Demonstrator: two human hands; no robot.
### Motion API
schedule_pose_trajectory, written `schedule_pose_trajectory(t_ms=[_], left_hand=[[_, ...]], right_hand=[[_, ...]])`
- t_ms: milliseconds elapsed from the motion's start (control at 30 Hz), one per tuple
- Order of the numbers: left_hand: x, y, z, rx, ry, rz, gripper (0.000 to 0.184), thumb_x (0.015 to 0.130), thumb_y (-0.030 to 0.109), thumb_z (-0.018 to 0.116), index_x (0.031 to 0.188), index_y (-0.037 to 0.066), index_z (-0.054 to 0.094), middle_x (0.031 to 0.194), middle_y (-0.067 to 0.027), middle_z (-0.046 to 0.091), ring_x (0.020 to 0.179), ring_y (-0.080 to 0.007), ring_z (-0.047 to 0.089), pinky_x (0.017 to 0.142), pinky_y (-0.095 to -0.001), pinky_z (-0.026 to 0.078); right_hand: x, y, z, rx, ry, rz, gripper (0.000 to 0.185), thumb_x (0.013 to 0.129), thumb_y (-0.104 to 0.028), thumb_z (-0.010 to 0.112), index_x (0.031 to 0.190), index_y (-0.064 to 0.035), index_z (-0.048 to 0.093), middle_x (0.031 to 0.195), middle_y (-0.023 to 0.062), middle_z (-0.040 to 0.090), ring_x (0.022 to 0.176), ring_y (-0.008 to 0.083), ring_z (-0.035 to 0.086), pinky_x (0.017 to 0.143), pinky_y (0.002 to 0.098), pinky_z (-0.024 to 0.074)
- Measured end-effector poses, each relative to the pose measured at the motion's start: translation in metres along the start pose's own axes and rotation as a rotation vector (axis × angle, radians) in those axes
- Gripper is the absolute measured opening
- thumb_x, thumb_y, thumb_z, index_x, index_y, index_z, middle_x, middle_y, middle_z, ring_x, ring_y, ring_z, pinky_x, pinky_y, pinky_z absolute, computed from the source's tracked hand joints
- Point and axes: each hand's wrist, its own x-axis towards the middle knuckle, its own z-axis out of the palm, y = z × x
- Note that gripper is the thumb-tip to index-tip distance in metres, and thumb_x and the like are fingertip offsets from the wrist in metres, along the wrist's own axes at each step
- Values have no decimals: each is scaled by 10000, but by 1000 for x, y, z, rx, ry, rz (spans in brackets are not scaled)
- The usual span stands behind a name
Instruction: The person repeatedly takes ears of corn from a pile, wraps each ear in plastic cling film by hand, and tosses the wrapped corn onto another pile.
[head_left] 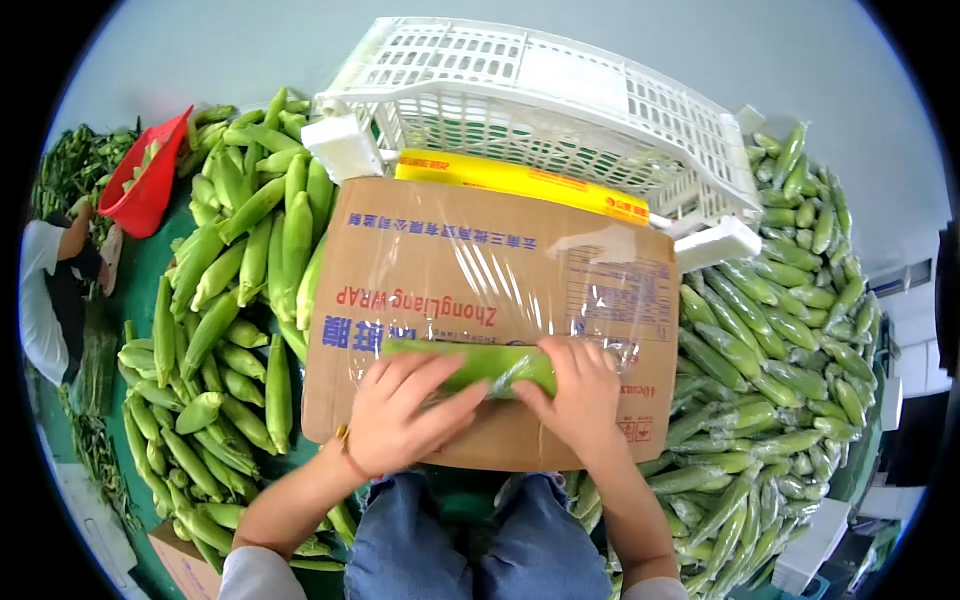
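I think I am rolling the green corn (528, 367) in clear wrap (470, 285) on top of the box (380, 250). My left hand (392, 408) is spread on it. My right hand (588, 392) pinches one end. The next bit needs soft, even hands.

The brown cardboard box (500, 435) carries 2 print colours, red and blue. The wrap carton (480, 178) is yellow with red lettering, the latticed crate (575, 75) white, the corn husks (280, 395) green (some paler), the jeans (410, 540) blue.
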Motion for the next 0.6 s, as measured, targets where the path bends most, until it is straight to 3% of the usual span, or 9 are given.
schedule_pose_trajectory(t_ms=[67, 133, 167, 200, 233, 367, 467, 533, 600], left_hand=[[-42, 5, -9, 0, 116, -107, 416, 724, 205, 758, 1129, 165, 668, 1167, -75, 611, 953, -226, 634, 718, -363, 523], [-72, -12, -12, 87, -106, -267, 286, 736, 151, 759, 1012, 127, 693, 1008, -66, 661, 875, -230, 655, 700, -355, 533], [-82, -32, -25, 84, -156, -188, 139, 767, 96, 733, 898, 88, 686, 837, -69, 680, 756, -247, 668, 660, -345, 540], [-74, -36, -37, -41, -152, -528, 70, 776, 55, 709, 832, 68, 669, 772, -83, 674, 682, -267, 661, 624, -346, 535], [-57, -53, -46, -52, -19, -637, 65, 778, 41, 709, 830, 55, 672, 733, -104, 659, 633, -277, 651, 594, -330, 524], [59, -102, -34, -270, 49, -200, 48, 800, 15, 696, 838, 12, 668, 805, -131, 629, 699, -254, 604, 636, -341, 492], [95, -96, 27, -162, -536, -187, 164, 819, 227, 644, 814, 78, 714, 766, -144, 668, 723, -354, 639, 681, -425, 515], [82, -65, 50, -45, -571, -96, 150, 821, 220, 617, 793, 95, 695, 702, -152, 651, 723, -351, 651, 629, -456, 517], [62, -19, 12, 33, -671, 43, 222, 845, 257, 621, 954, 65, 654, 782, -135, 667, 693, -325, 668, 603, -473, 517]], right_hand=[[7, 7, 6, -16, 75, -33, 456, 758, -434, 733, 1002, -65, 624, 966, 71, 602, 847, 273, 599, 722, 389, 455], [13, 8, 8, -46, 142, -72, 445, 772, -501, 705, 933, -93, 631, 863, 55, 580, 768, 239, 597, 654, 366, 460], [18, 8, 9, -57, 197, -99, 386, 756, -470, 720, 857, -106, 640, 787, 36, 543, 728, 220, 587, 566, 343, 456], [21, 9, 10, -58, 190, -122, 371, 754, -456, 722, 841, -105, 638, 777, 31, 542, 724, 215, 584, 553, 337, 456], [22, 9, 11, -58, 179, -144, 357, 751, -441, 724, 825, -103, 637, 768, 26, 541, 721, 210, 581, 540, 331, 456], [28, 13, 19, -30, 194, -226, 312, 731, -401, 729, 774, -108, 632, 755, 7, 543, 717, 193, 563, 518, 312, 467], [29, 12, 15, 23, 189, -201, 274, 752, -333, 724, 793, -72, 654, 761, 70, 595, 701, 268, 590, 577, 355, 489], [26, 13, 11, 16, 67, -104, 320, 805, -387, 692, 808, -76, 614, 744, 81, 607, 659, 272, 622, 529, 374, 500], [22, 4, -3, 14, -181, 44, 359, 855, -423, 655, 859, -71, 583, 746, 112, 625, 640, 301, 647, 508, 402, 508]])
